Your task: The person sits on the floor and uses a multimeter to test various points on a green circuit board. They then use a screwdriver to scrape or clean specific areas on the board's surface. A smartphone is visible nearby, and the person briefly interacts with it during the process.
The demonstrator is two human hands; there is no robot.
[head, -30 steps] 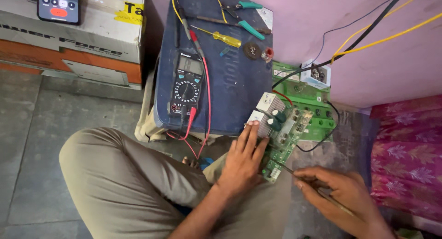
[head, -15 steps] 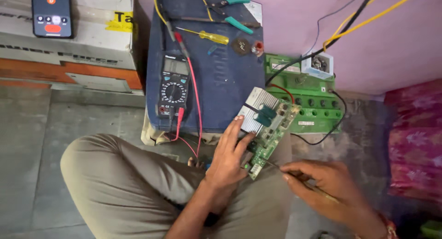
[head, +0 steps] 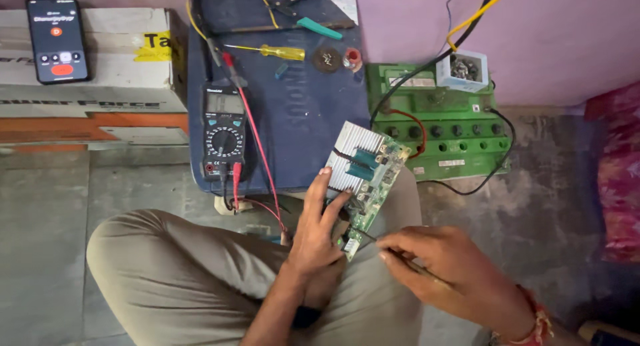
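A: While the person sits cross-legged on the floor, where is the circuit board [head: 369, 179]?

B: It rests tilted on the lap, with its top end near the dark blue case [head: 293, 119]. The left hand [head: 317, 233] holds it from the left side. The fingers [head: 323, 184] stretch up along the board edge and touch the silver heat sink [head: 352, 149].

A: And the right hand [head: 443, 269]?

B: It comes from the lower right, with the wrist bent inward. The fingers are closed narrow around a thin probe [head: 363, 234], like holding a pen. The tip of the probe touches the lower end of the board.

A: What lies around?

B: A multimeter [head: 223, 133] lies on the blue case, and its red lead [head: 257, 146] runs down toward the knee. A yellow screwdriver [head: 273, 51] lies above it. A green battery [head: 443, 129] stands just right of the board.
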